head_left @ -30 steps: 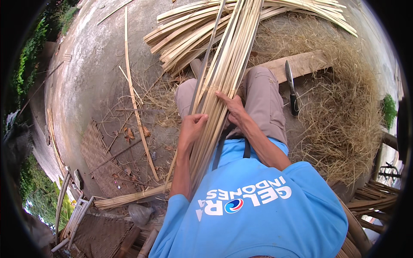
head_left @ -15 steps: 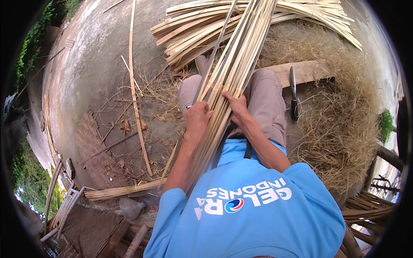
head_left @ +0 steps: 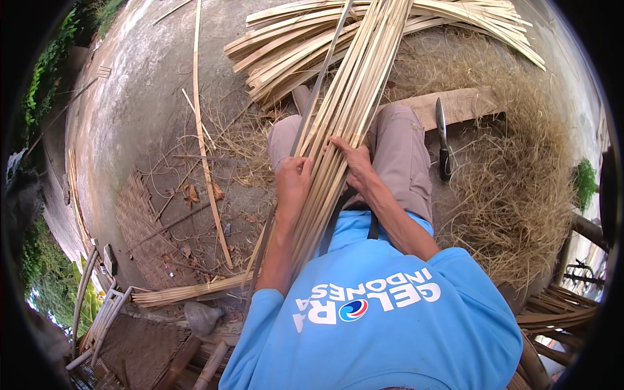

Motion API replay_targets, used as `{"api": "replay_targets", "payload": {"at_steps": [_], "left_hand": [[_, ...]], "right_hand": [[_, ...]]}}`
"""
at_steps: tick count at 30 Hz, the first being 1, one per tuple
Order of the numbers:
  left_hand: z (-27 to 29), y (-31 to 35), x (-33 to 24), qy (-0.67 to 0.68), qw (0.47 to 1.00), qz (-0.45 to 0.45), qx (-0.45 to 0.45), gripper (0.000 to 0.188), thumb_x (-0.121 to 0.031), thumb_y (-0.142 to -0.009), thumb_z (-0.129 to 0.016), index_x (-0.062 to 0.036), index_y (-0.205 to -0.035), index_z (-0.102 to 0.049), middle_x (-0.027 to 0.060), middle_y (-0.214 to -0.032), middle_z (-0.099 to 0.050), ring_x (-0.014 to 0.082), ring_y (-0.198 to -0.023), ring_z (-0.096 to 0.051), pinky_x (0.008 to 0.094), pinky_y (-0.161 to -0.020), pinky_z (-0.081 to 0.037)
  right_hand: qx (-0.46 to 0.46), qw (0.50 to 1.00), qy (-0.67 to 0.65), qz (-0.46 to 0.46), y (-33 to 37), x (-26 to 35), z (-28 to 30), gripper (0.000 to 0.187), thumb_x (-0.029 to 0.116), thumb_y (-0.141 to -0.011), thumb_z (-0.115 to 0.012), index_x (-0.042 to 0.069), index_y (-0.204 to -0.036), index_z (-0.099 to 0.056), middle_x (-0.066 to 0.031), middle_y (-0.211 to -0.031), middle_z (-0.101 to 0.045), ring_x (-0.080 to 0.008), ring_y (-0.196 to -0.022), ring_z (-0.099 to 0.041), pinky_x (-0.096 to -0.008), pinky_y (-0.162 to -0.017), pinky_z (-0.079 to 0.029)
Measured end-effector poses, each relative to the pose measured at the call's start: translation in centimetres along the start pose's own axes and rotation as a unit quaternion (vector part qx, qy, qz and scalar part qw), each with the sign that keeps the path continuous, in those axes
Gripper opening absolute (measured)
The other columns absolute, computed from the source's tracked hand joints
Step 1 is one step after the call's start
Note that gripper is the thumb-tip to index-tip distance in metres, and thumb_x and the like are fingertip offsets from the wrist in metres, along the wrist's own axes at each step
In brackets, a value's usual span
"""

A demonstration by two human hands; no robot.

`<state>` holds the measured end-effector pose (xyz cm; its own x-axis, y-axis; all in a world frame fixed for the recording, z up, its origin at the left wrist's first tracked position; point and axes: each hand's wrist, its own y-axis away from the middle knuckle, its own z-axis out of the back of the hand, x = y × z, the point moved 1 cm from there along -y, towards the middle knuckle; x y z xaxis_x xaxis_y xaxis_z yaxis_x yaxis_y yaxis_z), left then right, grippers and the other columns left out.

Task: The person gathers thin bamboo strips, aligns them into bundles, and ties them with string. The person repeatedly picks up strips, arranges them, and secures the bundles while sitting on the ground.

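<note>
A long bundle of split bamboo strips (head_left: 354, 84) slants across my lap, from beside my left forearm up past my knees. My right hand (head_left: 354, 162) grips the bundle's right side, its thumb lying over the strips and its other fingers mostly hidden. At the left edge, my left hand (head_left: 294, 181) is closed, fingers curled, on a single dark bamboo strip (head_left: 317, 84). That strip stands slightly apart from the bundle above the hand and shows again below it, along my left forearm.
A pile of bamboo strips (head_left: 292, 55) lies beyond my knees. To the right are a knife (head_left: 443, 140), a wooden board (head_left: 458, 107) and a heap of fine shavings (head_left: 520, 195). Another strip bundle (head_left: 188, 292) and a woven mat piece (head_left: 146, 231) lie at left.
The dark strip has separated from the bundle's left edge. My left hand has turned and shifted slightly left; my right hand still grips the bundle in nearly the same place.
</note>
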<state>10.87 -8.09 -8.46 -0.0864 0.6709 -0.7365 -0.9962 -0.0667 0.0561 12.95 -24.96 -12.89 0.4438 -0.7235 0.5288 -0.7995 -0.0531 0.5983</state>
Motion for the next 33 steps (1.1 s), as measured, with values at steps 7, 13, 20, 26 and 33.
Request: {"api": "replay_targets", "payload": {"at_steps": [7, 13, 20, 26, 33], "left_hand": [[0.7, -0.2, -0.4, 0.168, 0.962, 0.143, 0.161, 0.027, -0.024, -0.092, -0.073, 0.0018, -0.097, -0.077, 0.0063, -0.075, -0.071, 0.0085, -0.064, -0.063, 0.0262, -0.058, -0.052], [1.2, -0.9, -1.2, 0.156, 0.970, 0.138, 0.126, 0.024, -0.022, -0.087, -0.079, 0.0013, -0.092, -0.074, 0.0049, -0.073, -0.070, 0.0093, -0.064, -0.062, 0.0244, -0.060, -0.049], [2.5, 2.0, -1.2, -0.215, 0.970, -0.043, -0.102, 0.029, -0.025, -0.088, -0.076, 0.0021, -0.094, -0.068, 0.0146, -0.102, -0.070, 0.0238, -0.093, -0.067, 0.0413, -0.082, -0.052], [5.7, 1.2, 3.1, -0.057, 0.943, 0.277, 0.178, 0.052, -0.047, -0.084, -0.078, 0.0016, -0.095, -0.065, 0.0141, -0.098, -0.069, 0.0201, -0.091, -0.065, 0.0366, -0.081, -0.051], [5.9, 3.1, 5.3, 0.251, 0.907, 0.235, 0.244, 0.064, -0.050, -0.081, -0.082, 0.0021, -0.116, -0.069, 0.0088, -0.093, -0.073, 0.0176, -0.076, -0.068, 0.0317, -0.070, -0.056]], "right_hand": [[-0.028, 0.999, 0.038, -0.016, -0.2, 0.0, 0.3, 0.037, 0.015, -0.088, -0.077, -0.001, -0.117, -0.060, -0.0109, -0.098, -0.070, -0.0200, -0.083, -0.071, -0.0338, -0.070, -0.063], [-0.056, 0.997, 0.042, 0.027, -0.3, -0.3, -0.3, 0.041, 0.013, -0.084, -0.080, -0.007, -0.115, -0.063, -0.0165, -0.104, -0.070, -0.0217, -0.088, -0.072, -0.0346, -0.073, -0.062], [-0.073, 0.993, 0.087, 0.034, -0.8, -0.3, -0.4, 0.047, 0.010, -0.085, -0.079, -0.006, -0.124, -0.056, -0.0152, -0.107, -0.069, -0.0222, -0.092, -0.072, -0.0335, -0.076, -0.063], [-0.068, 0.993, 0.091, 0.041, 0.0, 0.3, -1.7, 0.043, 0.012, -0.085, -0.078, -0.006, -0.120, -0.059, -0.0152, -0.107, -0.070, -0.0220, -0.088, -0.072, -0.0322, -0.076, -0.061], [-0.104, 0.971, 0.189, 0.104, -1.3, -0.8, -1.7, 0.044, 0.018, -0.085, -0.081, -0.002, -0.119, -0.062, -0.0111, -0.106, -0.072, -0.0181, -0.087, -0.071, -0.0300, -0.073, -0.058]]}}
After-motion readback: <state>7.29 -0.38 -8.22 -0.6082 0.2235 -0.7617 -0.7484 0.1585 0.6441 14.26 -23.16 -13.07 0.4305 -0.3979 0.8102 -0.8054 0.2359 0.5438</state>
